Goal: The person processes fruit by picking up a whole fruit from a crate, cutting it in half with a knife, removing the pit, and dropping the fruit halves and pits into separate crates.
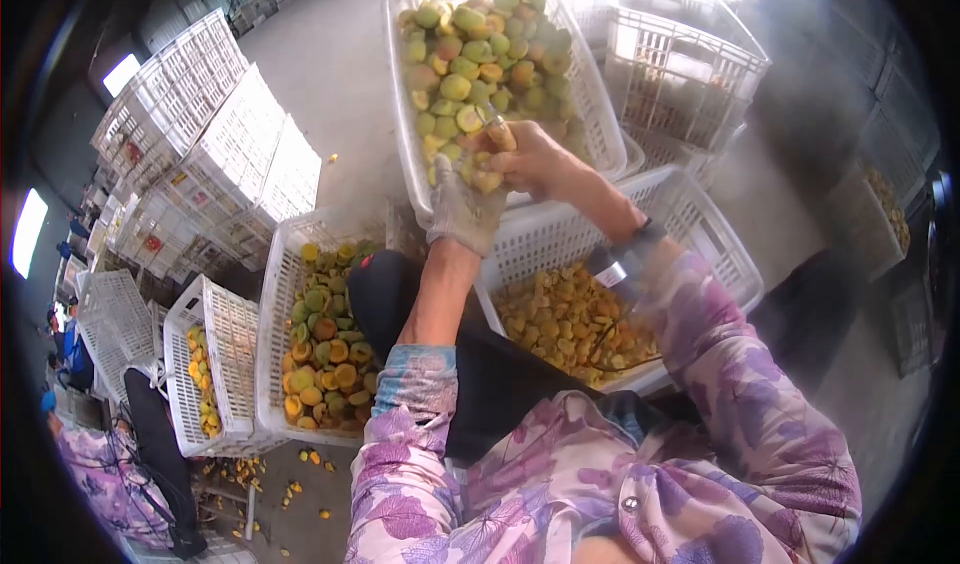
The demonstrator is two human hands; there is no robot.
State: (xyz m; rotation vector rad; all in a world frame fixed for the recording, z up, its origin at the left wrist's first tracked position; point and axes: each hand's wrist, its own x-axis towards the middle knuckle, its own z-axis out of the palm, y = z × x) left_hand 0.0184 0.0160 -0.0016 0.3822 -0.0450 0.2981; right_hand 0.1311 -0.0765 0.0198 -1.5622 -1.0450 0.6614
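My left hand, in a pale work glove, is closed around a yellow-green peach at the near end of a white crate. My right hand is bare and grips a knife by its wooden handle, with the short blade pointing up and away. Its fingertips meet the peach beside the gloved fingers. Many whole green and yellow peaches fill the crate beneath both hands. Part of the held fruit is hidden by my fingers.
Below my right forearm, a white crate holds cut yellow pieces. Another crate at left contains halved peaches. Stacked crates rise at far left, more at right. Another person's sleeve shows lower left. Fruit scraps litter the floor.
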